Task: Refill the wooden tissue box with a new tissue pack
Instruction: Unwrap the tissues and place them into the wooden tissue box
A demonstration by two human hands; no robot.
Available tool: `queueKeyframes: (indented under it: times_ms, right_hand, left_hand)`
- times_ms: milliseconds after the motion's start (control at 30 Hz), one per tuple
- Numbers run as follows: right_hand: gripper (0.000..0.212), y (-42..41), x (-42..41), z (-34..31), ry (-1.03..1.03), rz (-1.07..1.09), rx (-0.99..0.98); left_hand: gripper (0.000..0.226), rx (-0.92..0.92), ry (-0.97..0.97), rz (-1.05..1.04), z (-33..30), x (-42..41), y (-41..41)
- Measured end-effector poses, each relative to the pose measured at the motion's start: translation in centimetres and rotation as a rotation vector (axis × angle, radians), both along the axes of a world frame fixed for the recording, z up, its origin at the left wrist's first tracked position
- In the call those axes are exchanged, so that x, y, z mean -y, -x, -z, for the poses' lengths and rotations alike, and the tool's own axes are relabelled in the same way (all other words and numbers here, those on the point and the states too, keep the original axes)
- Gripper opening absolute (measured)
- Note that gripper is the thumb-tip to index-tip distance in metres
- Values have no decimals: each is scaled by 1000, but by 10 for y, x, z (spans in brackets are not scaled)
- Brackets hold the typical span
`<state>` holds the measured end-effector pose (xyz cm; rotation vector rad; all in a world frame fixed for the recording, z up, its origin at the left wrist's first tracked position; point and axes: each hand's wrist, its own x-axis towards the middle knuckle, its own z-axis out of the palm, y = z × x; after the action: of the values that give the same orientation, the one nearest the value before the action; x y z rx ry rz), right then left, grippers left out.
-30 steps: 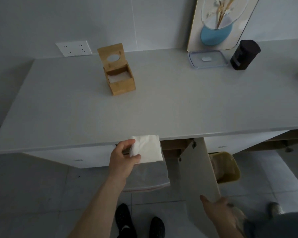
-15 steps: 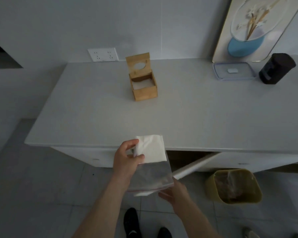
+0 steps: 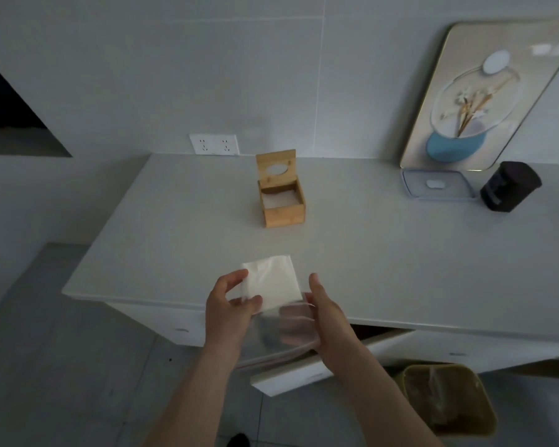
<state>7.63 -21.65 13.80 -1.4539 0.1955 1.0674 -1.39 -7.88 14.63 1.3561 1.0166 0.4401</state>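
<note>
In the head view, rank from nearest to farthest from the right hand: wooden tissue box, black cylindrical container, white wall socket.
From the right hand:
1. Wooden tissue box, mid-counter, lid open.
2. White wall socket, on the wall behind the box.
3. Black cylindrical container, far right.

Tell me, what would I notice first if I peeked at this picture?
Probably the white tissue stack near the counter's front edge, pinched by the left hand while the right hand holds its clear plastic bag. Next, the wooden tissue box farther back on the counter, lid tipped up, something white inside.
</note>
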Motion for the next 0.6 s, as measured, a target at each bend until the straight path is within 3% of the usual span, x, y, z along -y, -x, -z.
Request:
queueKeyframes:
  times_ms: [267,467,600]
  right_hand:
    - [35,-12,-32,-29,-78,-144,99]
    - [48,-35,-78,-37,-120,-161,103]
    - [48,-56,-118,-48,-127,-144,151]
  left_hand:
    - [52,53,13,-113,-18,-31,-12]
    - [53,73,65,-219,-16,-83,-40]
    - [46,1,49,-170,-15,-127,-60]
